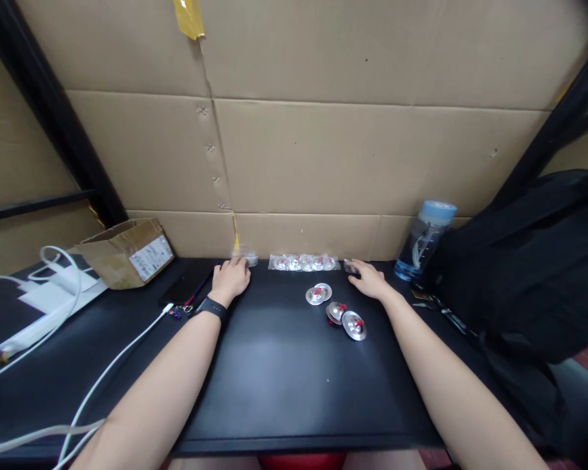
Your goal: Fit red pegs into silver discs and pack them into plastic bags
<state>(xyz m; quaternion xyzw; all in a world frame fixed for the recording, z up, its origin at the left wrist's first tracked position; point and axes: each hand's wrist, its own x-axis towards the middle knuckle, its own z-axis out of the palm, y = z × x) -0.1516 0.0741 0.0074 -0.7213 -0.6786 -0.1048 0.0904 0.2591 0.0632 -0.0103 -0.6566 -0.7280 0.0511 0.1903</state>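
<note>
Your left hand (231, 279) rests beside a clear plastic packet (251, 259), your right hand (368, 281) at a smaller clear wrapper (348, 267); I cannot tell whether either hand pinches anything. Between your hands, a strip of wrapped cymbals (304, 263) lies on the table (274, 378), with loose red-looped silver cymbals (334, 311) nearer you, left of your right hand.

Loose silver discs (333, 313) on black table (274, 385), near right hand (369, 281).
</note>
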